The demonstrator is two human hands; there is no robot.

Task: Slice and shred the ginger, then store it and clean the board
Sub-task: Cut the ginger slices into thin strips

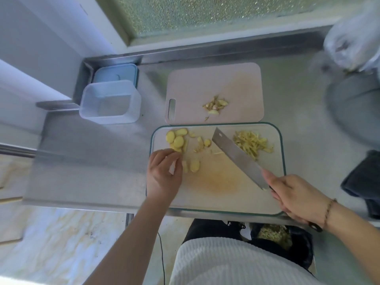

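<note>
A white cutting board (pixel 218 194) with a green rim lies near the counter's front edge. Round ginger slices (pixel 176 139) are piled at its back left, and a few more slices (pixel 192 166) lie beside my left hand. Shredded ginger (pixel 251 144) is heaped at the back right. My left hand (pixel 164 171) hovers over the left slices with curled fingers; I cannot tell if it pinches a slice. My right hand (pixel 296 197) grips the handle of a cleaver (pixel 238 157), whose blade slants across the board between the slices and the shreds.
A pink board (pixel 205 83) with ginger peelings (pixel 216 104) lies behind the white one. An open clear plastic container (pixel 110 101) and its blue lid (pixel 115 73) stand at the back left. A plastic bag (pixel 351 44) and a dark cloth (pixel 364 182) are on the right.
</note>
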